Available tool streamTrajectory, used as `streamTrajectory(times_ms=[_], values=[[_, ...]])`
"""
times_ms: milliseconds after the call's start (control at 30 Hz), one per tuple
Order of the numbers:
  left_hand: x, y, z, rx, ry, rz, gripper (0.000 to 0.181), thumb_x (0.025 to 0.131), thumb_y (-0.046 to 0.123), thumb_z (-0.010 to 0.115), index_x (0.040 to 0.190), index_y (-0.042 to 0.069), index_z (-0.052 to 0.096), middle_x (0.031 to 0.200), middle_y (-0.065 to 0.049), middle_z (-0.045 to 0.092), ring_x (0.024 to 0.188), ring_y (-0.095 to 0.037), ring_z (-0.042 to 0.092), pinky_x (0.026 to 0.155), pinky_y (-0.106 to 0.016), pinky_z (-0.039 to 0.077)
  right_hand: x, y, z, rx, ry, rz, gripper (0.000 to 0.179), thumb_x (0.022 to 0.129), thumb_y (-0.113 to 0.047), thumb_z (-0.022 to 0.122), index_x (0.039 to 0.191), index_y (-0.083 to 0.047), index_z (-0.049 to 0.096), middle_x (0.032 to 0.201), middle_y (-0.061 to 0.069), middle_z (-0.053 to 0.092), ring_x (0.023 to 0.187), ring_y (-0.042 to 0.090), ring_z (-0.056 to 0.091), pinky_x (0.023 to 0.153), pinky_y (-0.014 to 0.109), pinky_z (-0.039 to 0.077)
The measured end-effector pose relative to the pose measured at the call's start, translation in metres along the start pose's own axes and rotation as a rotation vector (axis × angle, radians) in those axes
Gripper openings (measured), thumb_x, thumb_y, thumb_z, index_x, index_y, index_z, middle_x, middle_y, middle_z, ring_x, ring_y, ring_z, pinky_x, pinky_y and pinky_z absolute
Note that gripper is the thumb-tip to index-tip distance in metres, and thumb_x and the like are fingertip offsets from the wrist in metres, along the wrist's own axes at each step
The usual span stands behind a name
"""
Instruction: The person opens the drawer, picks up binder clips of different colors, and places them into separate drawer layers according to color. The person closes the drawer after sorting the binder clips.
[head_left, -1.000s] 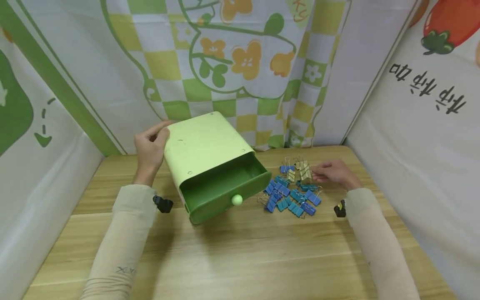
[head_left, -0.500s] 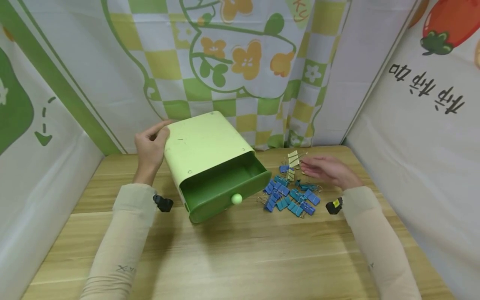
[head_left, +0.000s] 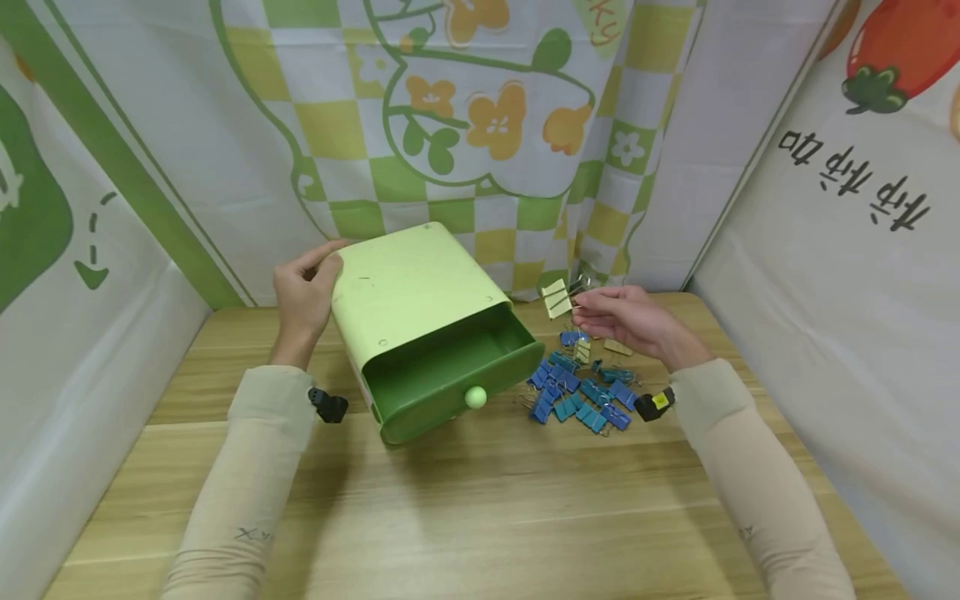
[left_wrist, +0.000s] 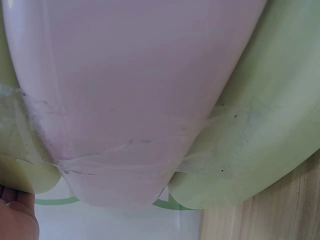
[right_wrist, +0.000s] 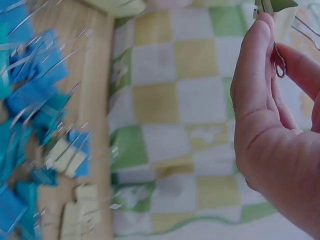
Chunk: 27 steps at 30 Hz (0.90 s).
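Left hand (head_left: 302, 304) grips the pale-green box (head_left: 416, 287) at its rear-left corner, left of centre in the head view: smooth shell, rounded edges, corner rivets. Dark-green drawer (head_left: 423, 422) sits partly out, round light-green knob (head_left: 476, 397) on its curved front. Right hand (head_left: 626, 321), right of centre, pinches a pale-yellow clip (head_left: 557, 299) by its looped wire handle. Below that hand: blue and teal binder clips (head_left: 591, 417), flat-sided with thin wire handles, loosely heaped on the wood-grain surface (head_left: 487, 517), a couple of yellow ones (head_left: 617, 347) at the upper edge. Left wrist view: glossy pink panel (left_wrist: 135, 100), wrinkled clear tape (left_wrist: 125, 150) across it. Checked fabric curtain (head_left: 345, 129) fills upper centre.
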<state>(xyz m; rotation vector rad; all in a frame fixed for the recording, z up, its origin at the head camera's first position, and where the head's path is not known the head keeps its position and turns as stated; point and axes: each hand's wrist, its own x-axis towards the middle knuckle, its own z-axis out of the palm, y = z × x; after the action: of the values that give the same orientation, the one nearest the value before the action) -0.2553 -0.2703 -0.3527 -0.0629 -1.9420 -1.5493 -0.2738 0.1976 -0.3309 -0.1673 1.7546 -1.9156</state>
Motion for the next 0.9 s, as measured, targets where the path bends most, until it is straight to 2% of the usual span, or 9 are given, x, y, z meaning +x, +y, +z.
streamTrajectory(times_ms=[167,300,433,600,800,900], values=[[0.000,0.000,0.000,0.004,-0.008,-0.007,0.031,0.101,0.021,0.061,0.121,0.008,0.081,0.059,0.016,0.062,0.045,-0.003,0.045,0.045,-0.018,0.038,-0.006,-0.018,0.019,0.013,-0.037,-0.044,0.026,0.110,-0.008,0.054,0.104,-0.010,0.079,0.092,0.004,0.080,0.086,0.012,0.078,0.084,0.024,0.063],[0.000,0.001,0.000,0.002,-0.014,-0.015,0.032,0.102,0.021,0.060,0.122,0.006,0.080,0.058,0.016,0.062,0.044,-0.003,0.045,0.044,-0.018,0.037,-0.012,-0.034,0.036,-0.019,-0.065,-0.079,0.024,0.109,-0.007,0.056,0.104,-0.008,0.079,0.092,0.006,0.080,0.085,0.014,0.078,0.084,0.027,0.064],[-0.001,0.003,0.000,0.000,-0.010,-0.020,0.033,0.102,0.021,0.060,0.123,0.004,0.079,0.058,0.015,0.062,0.044,-0.003,0.044,0.044,-0.018,0.036,-0.018,-0.048,0.058,-0.103,-0.087,-0.094,0.016,0.107,-0.011,0.062,0.104,-0.007,0.078,0.094,0.006,0.080,0.086,0.015,0.078,0.086,0.029,0.065],[-0.001,0.003,0.003,0.002,-0.021,-0.016,0.031,0.102,0.020,0.060,0.122,0.007,0.080,0.057,0.015,0.060,0.044,-0.003,0.043,0.043,-0.018,0.036,-0.026,-0.054,0.087,-0.175,-0.134,-0.081,0.012,0.104,-0.010,0.066,0.107,-0.004,0.075,0.094,0.006,0.079,0.085,0.017,0.078,0.085,0.031,0.065],[-0.001,0.002,0.003,0.000,-0.017,-0.028,0.032,0.102,0.021,0.060,0.123,0.008,0.080,0.052,0.014,0.053,0.043,-0.003,0.038,0.043,-0.018,0.032,-0.024,-0.056,0.124,-0.328,-0.213,-0.071,0.022,0.103,-0.014,0.069,0.117,0.002,0.074,0.101,0.012,0.080,0.091,0.020,0.079,0.086,0.034,0.065],[-0.001,0.003,0.002,-0.005,-0.009,-0.043,0.032,0.102,0.019,0.059,0.124,0.007,0.079,0.053,0.015,0.054,0.043,-0.003,0.038,0.044,-0.018,0.032,-0.020,-0.056,0.141,-0.397,-0.254,-0.080,0.024,0.102,-0.016,0.069,0.117,0.002,0.076,0.104,0.017,0.079,0.093,0.024,0.079,0.088,0.038,0.065]])
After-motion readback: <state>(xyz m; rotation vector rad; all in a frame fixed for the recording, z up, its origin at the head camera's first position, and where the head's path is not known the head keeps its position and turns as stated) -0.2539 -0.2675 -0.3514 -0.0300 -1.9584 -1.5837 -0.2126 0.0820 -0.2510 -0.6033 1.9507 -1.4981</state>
